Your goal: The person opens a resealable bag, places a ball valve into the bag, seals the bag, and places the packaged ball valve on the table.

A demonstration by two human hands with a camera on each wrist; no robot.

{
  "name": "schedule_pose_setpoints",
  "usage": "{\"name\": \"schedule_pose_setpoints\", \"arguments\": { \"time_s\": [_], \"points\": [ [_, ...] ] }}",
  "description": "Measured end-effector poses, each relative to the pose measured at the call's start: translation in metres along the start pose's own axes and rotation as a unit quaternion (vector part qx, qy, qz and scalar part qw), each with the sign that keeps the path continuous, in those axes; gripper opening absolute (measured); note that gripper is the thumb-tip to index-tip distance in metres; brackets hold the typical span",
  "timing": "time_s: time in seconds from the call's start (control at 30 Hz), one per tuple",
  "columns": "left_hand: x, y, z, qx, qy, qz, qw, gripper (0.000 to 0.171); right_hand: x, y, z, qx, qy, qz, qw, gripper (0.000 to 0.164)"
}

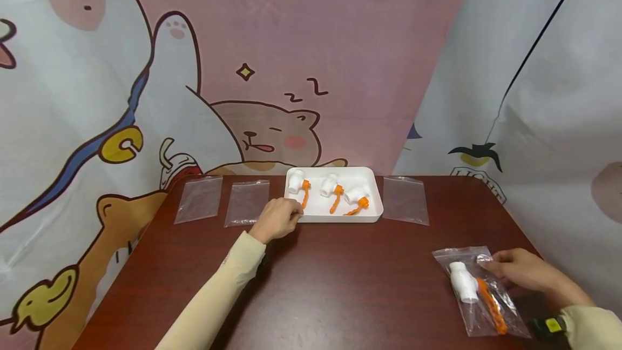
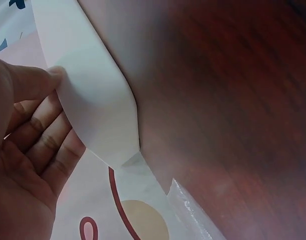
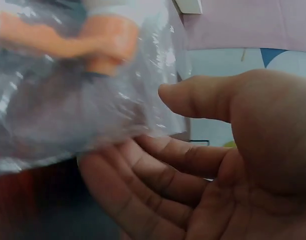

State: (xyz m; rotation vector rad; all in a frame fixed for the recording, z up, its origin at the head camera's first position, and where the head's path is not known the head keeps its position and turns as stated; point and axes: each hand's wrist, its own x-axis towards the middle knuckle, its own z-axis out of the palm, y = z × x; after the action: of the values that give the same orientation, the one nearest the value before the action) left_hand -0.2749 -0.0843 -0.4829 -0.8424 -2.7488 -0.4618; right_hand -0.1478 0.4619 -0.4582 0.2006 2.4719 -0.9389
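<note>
My left hand (image 1: 278, 219) grips the near left corner of a white tray (image 1: 340, 219), thumb on the wall in the left wrist view. Inside the tray lie three white pipe-shaped valves with orange handles: a left one (image 1: 296, 182), a middle one (image 1: 329, 185) and a right one (image 1: 356, 194). At the right, my right hand (image 1: 527, 271) is at the edge of a clear zip bag (image 1: 476, 317) holding another white valve (image 1: 464, 282) with an orange handle (image 1: 492, 307). In the right wrist view the fingers (image 3: 157, 175) lie under the bag's edge, with the thumb apart from them.
Two flat clear zip bags, an outer one (image 1: 198, 200) and an inner one (image 1: 247, 202), lie left of the tray. Another flat bag (image 1: 405, 200) lies right of it. The dark wooden table (image 1: 359, 280) meets a cartoon-printed cloth (image 1: 364, 69) at its back edge.
</note>
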Motion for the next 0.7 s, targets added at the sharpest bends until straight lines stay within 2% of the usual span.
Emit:
{"name": "schedule_pose_setpoints", "arguments": {
  "time_s": [0.07,0.13,0.3,0.4,0.7],
  "points": [
    [0.0,0.0,0.0,0.0,0.0,0.001,1.0,0.006,-0.001,-0.001,-0.004,-0.008,0.011,-0.01,1.0,0.052],
    [0.0,0.001,0.0,0.0,0.0,0.0,1.0,0.006,-0.002,-0.003,-0.009,-0.055,0.029,-0.022,0.998,0.06],
    [0.001,0.0,-0.001,-0.003,-0.004,-0.003,1.0,0.006,-0.003,-0.009,-0.016,-0.165,0.093,-0.075,0.979,0.072],
    [0.001,-0.001,-0.001,-0.003,-0.004,-0.005,1.0,0.006,-0.002,-0.017,-0.015,-0.176,0.111,-0.091,0.974,0.076],
    [0.0,-0.001,0.0,-0.005,0.002,-0.001,1.0,0.007,0.008,-0.055,-0.014,-0.205,0.116,-0.096,0.967,0.088]
  ]
}}
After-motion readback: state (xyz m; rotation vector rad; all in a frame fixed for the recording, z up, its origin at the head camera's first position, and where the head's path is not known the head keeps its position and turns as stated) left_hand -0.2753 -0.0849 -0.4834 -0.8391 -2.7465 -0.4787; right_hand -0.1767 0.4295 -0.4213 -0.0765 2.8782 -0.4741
